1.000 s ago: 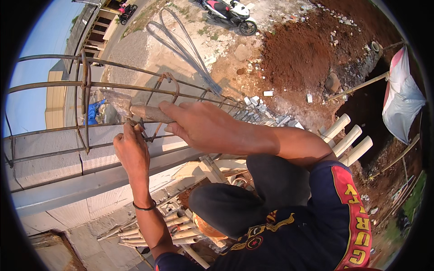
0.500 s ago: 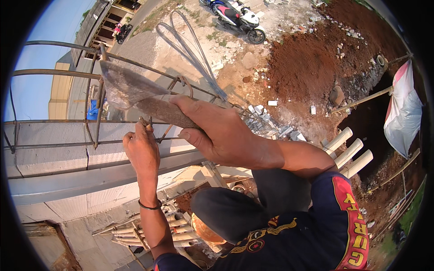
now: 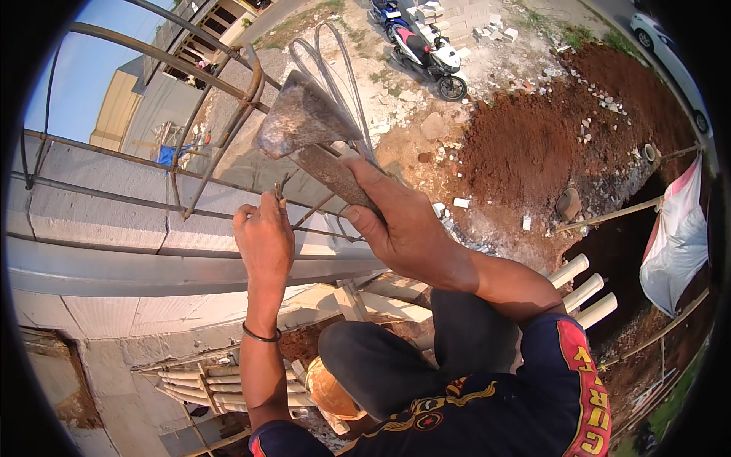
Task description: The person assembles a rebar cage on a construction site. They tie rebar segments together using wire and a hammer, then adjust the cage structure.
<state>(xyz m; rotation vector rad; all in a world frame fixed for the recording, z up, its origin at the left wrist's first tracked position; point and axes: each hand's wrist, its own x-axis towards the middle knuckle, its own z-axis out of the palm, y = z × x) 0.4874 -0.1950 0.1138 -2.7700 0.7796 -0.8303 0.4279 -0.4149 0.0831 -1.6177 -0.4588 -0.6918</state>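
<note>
My right hand (image 3: 403,225) is wrapped round the handle of a hatchet (image 3: 308,118), thumb along its near side. Its wide, worn metal head is raised over the rebar cage (image 3: 217,156), up and right of my other hand. My left hand (image 3: 265,240) is closed, fingertips pinching a short rusty metal rod (image 3: 283,183) that sticks up beside the cage's lower bar. The rod's lower part is hidden by the fingers. The cage of long bars and bent stirrups runs along the top of a light block wall (image 3: 99,213).
A grey metal channel (image 3: 152,270) runs along the wall's near side. Bamboo poles (image 3: 582,293) jut out at right, and more lie below left. An orange round object (image 3: 333,390) sits beside my knee. Far below are motorbikes (image 3: 426,49), red soil (image 3: 525,137) and a pit.
The hatchet and both hands have shifted right in the picture, as has the scene behind. The hatchet's head now tilts more upward. My left hand keeps its pinch.
</note>
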